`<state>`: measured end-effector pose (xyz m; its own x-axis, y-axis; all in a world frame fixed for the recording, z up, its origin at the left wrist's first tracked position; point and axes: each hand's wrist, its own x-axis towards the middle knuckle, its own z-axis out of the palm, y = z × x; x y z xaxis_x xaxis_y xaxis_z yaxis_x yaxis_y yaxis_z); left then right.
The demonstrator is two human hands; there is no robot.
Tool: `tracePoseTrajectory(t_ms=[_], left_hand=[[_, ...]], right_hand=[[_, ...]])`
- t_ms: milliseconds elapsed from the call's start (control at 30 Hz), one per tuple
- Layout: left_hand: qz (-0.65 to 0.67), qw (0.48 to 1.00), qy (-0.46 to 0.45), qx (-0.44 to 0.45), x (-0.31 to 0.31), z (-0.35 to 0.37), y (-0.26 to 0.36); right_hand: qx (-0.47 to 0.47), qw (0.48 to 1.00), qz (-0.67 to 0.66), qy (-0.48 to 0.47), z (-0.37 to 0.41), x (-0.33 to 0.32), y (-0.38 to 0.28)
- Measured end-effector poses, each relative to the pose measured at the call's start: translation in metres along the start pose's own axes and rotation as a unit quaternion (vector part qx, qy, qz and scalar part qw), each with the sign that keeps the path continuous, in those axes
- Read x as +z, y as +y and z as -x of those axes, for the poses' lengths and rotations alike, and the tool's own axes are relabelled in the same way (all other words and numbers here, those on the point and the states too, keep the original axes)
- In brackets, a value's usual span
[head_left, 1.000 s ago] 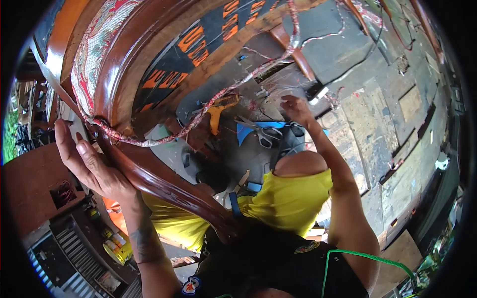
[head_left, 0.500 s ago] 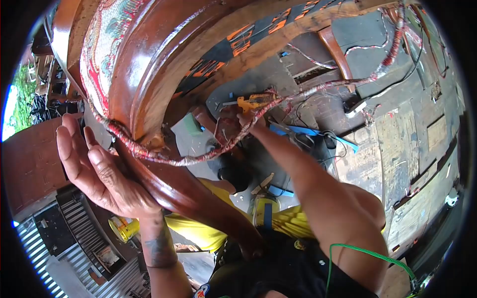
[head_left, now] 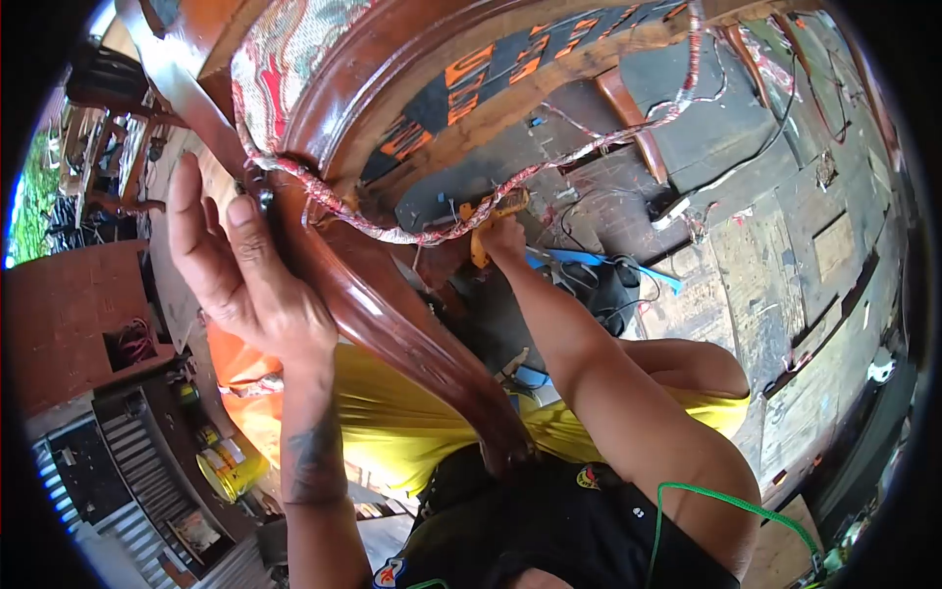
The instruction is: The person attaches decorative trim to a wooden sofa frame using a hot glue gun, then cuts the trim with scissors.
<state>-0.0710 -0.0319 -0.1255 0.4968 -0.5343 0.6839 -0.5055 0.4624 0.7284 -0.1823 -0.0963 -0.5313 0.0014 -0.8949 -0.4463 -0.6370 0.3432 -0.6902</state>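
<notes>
A glossy brown chair frame fills the top, tipped over, with a curved leg running down to my black shirt. My left hand lies along the left side of this leg, fingers stretched out and thumb apart. Beyond the leg, low down, my right hand is closed around a yellow-orange hand tool; I cannot tell its exact kind. A red-and-white wrapped cord hangs across the leg and passes over the tool. Patterned fabric covers the chair's upper left part.
Black and orange webbing shows on the chair's underside. Blue strips and dark cables lie on the patched wooden floor. A yellow bucket stands at lower left, and a green cord crosses my right arm.
The chair and its leg appear shifted right and the view has moved. My left hand has come up along the leg with fingers still extended; my right hand stays on the tool.
</notes>
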Motion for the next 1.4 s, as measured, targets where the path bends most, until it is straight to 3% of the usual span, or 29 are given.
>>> tracePoseTrajectory(t_ms=[133,200,267,300,333,400,533,600,633,667,700,733,800,867,933,1000,1067,1133,1200,1267,1333,1400], left_hand=[[0.014,1.0,-0.012,-0.013,-0.008,0.0,-0.006],[-0.038,0.998,-0.024,0.047,-0.006,-0.002,-0.003],[-0.04,0.999,-0.006,0.023,-0.002,-0.001,0.004],[-0.116,0.991,-0.001,0.06,-0.004,-0.003,0.002],[-0.066,0.997,0.004,0.05,-0.001,-0.003,0.002],[-0.091,0.995,0.013,0.038,-0.002,-0.003,0.005],[-0.075,0.997,0.014,0.023,-0.003,-0.002,0.004],[-0.081,0.996,0.009,0.036,-0.005,-0.004,0.0],[-0.049,0.998,-0.005,0.035,-0.006,-0.005,-0.003],[-0.053,0.997,-0.011,0.049,-0.005,-0.006,-0.004],[-0.028,0.999,0.003,0.029,-0.001,-0.002,-0.002],[-0.003,1.0,0.015,0.01,0.003,-0.001,0.001],[0.003,0.998,0.011,0.065,0.001,-0.002,-0.009],[-0.068,0.99,-0.02,0.12,-0.007,-0.006,-0.012],[0.046,0.994,0.043,0.09,0.003,0.0,-0.018],[0.016,0.995,0.054,0.086,0.001,0.002,-0.016],[0.002,0.995,0.064,0.078,-0.001,0.007,-0.019],[-0.013,0.995,0.076,0.07,-0.003,0.007,-0.016],[-0.111,0.986,0.049,0.116,-0.008,0.008,-0.01],[-0.078,0.991,0.051,0.098,-0.009,0.012,-0.001],[-0.008,0.996,0.09,0.01,-0.013,0.001,0.001],[-0.011,0.99,0.124,0.073,-0.015,-0.025,-0.005]], right_hand=[[0.055,0.998,0.006,-0.009,0.003,-0.003,0.004],[0.074,0.995,0.055,-0.035,0.017,0.003,-0.004],[0.069,0.994,0.065,-0.049,0.024,0.01,-0.008],[0.07,0.994,0.051,-0.062,0.025,0.009,-0.008],[0.071,0.994,0.039,-0.075,0.025,0.011,-0.008],[0.072,0.994,0.039,-0.068,0.016,0.033,0.003],[0.038,0.999,-0.02,-0.033,0.025,0.009,-0.002],[0.033,0.987,-0.154,-0.031,0.024,-0.013,-0.01],[-0.023,0.986,-0.155,0.055,0.024,-0.019,-0.015],[-0.026,0.987,-0.145,0.06,0.027,-0.032,-0.013],[-0.005,0.914,-0.406,0.0,0.029,-0.05,-0.008],[0.017,0.769,-0.636,-0.062,0.039,-0.078,-0.014],[0.023,0.714,-0.691,-0.109,0.051,-0.128,-0.027],[-0.003,0.704,-0.693,-0.155,0.059,-0.157,-0.023],[-0.023,0.721,-0.675,-0.155,0.071,-0.174,-0.025],[-0.036,0.736,-0.658,-0.157,0.081,-0.187,-0.028],[-0.011,0.709,-0.667,-0.227,0.092,-0.195,-0.036],[-0.007,0.702,-0.672,-0.236,0.102,-0.202,-0.047],[0.073,0.69,-0.681,-0.235,0.11,-0.208,-0.057],[0.078,0.698,-0.678,-0.219,0.107,-0.206,-0.046],[0.086,0.763,-0.622,-0.154,0.098,-0.219,-0.043],[-0.005,0.781,-0.623,-0.028,0.119,-0.239,-0.05]])
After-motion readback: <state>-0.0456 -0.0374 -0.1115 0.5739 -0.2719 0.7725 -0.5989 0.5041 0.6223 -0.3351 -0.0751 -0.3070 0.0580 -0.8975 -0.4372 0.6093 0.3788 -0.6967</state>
